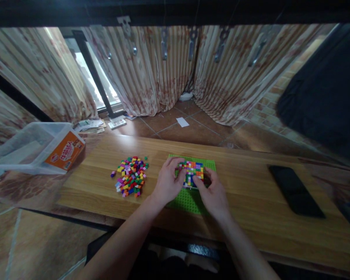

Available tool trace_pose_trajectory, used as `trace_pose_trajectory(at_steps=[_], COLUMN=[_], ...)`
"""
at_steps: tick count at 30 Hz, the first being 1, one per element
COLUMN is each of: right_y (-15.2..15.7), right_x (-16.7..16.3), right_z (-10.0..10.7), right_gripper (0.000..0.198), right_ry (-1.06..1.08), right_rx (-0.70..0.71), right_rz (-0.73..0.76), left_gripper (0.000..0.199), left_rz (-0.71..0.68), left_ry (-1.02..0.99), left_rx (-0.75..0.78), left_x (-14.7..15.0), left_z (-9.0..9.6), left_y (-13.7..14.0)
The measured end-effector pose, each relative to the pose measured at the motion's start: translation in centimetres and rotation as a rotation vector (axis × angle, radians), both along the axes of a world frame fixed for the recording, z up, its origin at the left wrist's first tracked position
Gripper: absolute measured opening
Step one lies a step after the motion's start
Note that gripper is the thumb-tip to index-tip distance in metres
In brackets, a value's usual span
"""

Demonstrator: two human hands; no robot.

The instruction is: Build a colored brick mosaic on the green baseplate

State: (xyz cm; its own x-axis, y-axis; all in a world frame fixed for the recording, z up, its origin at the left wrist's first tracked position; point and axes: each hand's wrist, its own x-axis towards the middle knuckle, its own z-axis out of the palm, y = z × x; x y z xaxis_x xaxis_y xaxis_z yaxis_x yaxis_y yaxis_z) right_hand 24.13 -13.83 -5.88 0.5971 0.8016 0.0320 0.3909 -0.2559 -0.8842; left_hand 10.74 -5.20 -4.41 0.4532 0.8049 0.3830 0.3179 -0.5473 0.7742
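Observation:
A block of multicoloured building bricks (194, 168) sits over the green baseplate (188, 202) on the wooden table. My left hand (170, 181) grips its left side, thumb on the near left part and fingers round the far edge. On the other side my right hand (214, 192) holds the block, its thumb pressing the top near the front right corner. A pale strip shows along the block's near edge. Whether the block is fixed to the baseplate or lifted off it, I cannot tell. To the left lies a heap of small loose bricks (131, 177) in many colours.
A clear plastic bin (32, 169) with an orange label stands at the table's left end. A black phone or tablet (296, 190) lies on the right of the wooden table (247, 186). Beyond it, papers (90, 125) lie on the tiled floor below striped curtains (142, 77).

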Motion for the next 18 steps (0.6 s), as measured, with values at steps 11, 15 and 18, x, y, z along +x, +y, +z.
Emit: trace_pose_trajectory(at_steps=[11,15,18], right_y=[2.0,2.1,2.1], right_x=[-0.4,-0.8,-0.9], right_z=[-0.4,-0.8,-1.0], right_gripper=[0.059,0.055,0.055], right_ry=[-0.172,-0.135,-0.123], right_rx=[0.118,0.139,0.155], right_rz=[0.133,0.13,0.115], left_gripper=[0.052,0.052,0.052], left_rz=[0.006,0.025,0.054], left_ry=[0.014,-0.042,-0.074], left_rx=[-0.294,-0.328,-0.347], left_x=[0.6,1.1,1.6], left_z=[-1.3,-1.2,-1.3], left_y=[-0.4,-1.1,-1.6])
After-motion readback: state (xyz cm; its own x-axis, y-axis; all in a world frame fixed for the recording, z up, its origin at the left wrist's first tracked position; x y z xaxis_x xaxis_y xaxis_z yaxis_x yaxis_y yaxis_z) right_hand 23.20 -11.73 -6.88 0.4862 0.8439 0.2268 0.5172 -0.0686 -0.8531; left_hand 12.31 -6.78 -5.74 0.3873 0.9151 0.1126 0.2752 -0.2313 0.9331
